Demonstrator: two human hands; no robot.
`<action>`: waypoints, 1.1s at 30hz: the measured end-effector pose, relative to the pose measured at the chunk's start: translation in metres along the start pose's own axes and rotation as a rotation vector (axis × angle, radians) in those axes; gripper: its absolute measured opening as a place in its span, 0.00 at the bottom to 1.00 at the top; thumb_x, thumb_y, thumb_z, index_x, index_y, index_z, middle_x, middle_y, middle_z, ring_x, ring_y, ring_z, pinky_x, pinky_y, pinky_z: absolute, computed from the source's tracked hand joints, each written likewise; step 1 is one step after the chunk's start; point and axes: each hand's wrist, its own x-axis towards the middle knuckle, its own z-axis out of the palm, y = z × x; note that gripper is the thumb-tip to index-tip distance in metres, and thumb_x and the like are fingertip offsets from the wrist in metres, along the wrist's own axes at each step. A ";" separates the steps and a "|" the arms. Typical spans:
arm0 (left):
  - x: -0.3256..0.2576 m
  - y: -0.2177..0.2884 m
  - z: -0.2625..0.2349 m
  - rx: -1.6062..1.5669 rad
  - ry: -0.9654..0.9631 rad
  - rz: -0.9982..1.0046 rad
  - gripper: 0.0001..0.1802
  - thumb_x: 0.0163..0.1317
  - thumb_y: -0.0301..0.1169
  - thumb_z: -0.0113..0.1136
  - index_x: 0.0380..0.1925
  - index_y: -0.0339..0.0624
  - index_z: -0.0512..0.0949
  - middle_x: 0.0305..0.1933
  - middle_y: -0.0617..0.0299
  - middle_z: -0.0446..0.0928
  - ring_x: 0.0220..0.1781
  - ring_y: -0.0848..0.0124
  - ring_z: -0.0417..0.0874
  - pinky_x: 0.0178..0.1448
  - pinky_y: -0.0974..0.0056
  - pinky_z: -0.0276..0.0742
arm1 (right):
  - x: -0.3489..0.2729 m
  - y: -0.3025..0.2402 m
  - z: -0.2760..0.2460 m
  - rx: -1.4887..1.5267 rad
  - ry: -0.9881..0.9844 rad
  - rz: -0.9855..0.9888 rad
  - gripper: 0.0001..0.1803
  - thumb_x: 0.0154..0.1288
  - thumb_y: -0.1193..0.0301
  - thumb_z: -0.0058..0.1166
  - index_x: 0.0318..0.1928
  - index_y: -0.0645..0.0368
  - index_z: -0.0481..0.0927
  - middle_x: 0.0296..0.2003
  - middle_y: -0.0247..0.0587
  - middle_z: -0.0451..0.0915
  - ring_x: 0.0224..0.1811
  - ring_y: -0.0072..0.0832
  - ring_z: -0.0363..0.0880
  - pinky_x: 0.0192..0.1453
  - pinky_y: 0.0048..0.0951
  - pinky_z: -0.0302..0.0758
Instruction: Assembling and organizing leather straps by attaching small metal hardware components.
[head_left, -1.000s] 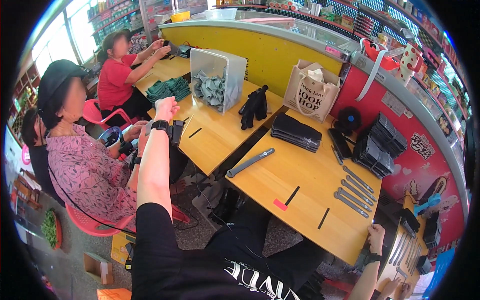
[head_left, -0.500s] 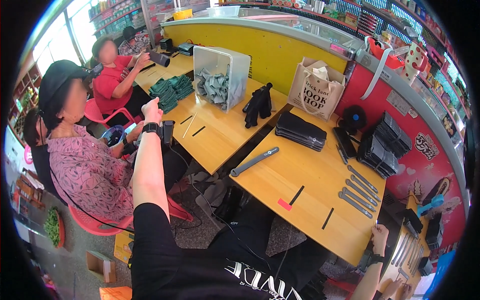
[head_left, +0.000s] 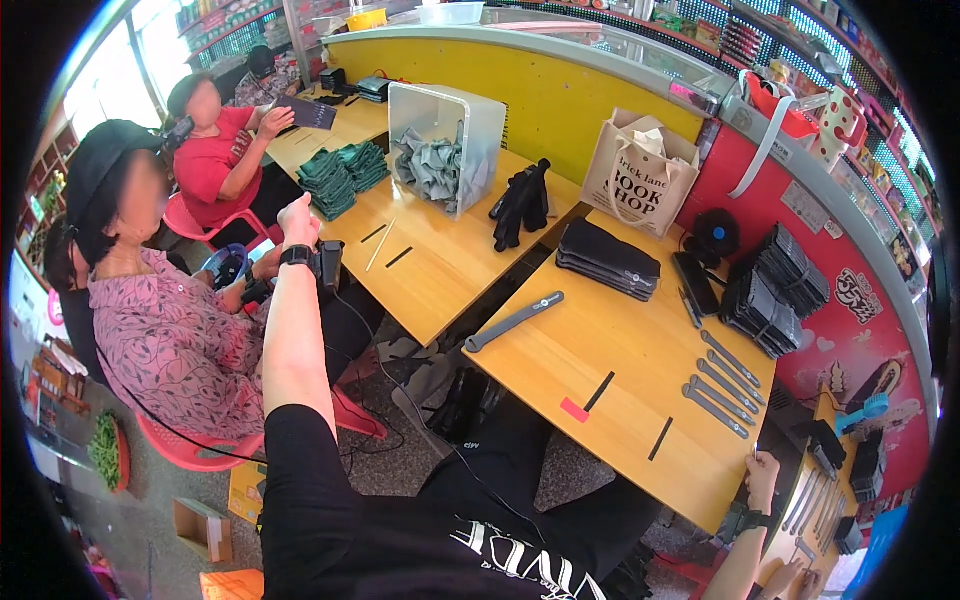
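Note:
My left arm stretches out to the left over the floor, in front of a seated co-worker. At its end my left hand (head_left: 297, 220) is closed like a fist, away from the table; whatever it may hold is hidden. My right hand (head_left: 762, 474) is at the right edge of the near wooden table (head_left: 570, 345), its fingers pinched near a thin pale tip too small to name. Closest to that hand on the table lie several grey straps (head_left: 722, 408) with rounded ends. A single grey strap (head_left: 515, 321) lies at the table's left edge.
Folded black fabric (head_left: 608, 258) and darker bundles (head_left: 775, 290) are stacked at the back, near a tote bag (head_left: 640, 175) and a small fan (head_left: 714, 233). On the adjoining table are a clear bin (head_left: 445, 150), green cloths (head_left: 343, 178) and black gloves (head_left: 521, 205). A cable (head_left: 400, 385) hangs below.
The co-worker in red has turned a dark flat piece so its broad face shows. The view has shifted slightly; my two hands stay closed in nearly the same places.

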 end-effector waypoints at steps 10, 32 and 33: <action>0.037 -0.008 -0.010 0.146 -0.041 0.087 0.12 0.54 0.32 0.67 0.29 0.44 0.71 0.26 0.60 0.72 0.21 0.70 0.71 0.24 0.60 0.69 | -0.004 -0.006 0.003 -0.013 -0.005 -0.036 0.04 0.63 0.75 0.54 0.35 0.64 0.78 0.20 0.27 0.73 0.14 0.13 0.63 0.16 0.18 0.58; 0.054 0.020 -0.086 1.620 0.248 1.303 0.12 0.58 0.33 0.53 0.39 0.50 0.83 0.41 0.52 0.80 0.49 0.55 0.78 0.50 0.45 0.73 | -0.005 0.008 -0.008 -0.202 0.147 -0.247 0.06 0.60 0.73 0.58 0.30 0.65 0.78 0.16 0.32 0.70 0.16 0.18 0.67 0.19 0.24 0.62; 0.023 0.035 -0.059 1.685 0.090 1.161 0.12 0.61 0.35 0.52 0.41 0.51 0.81 0.38 0.53 0.81 0.44 0.53 0.81 0.47 0.46 0.74 | -0.004 0.025 -0.026 -0.386 0.242 -0.411 0.07 0.58 0.74 0.59 0.32 0.66 0.78 0.16 0.35 0.70 0.17 0.20 0.68 0.22 0.24 0.64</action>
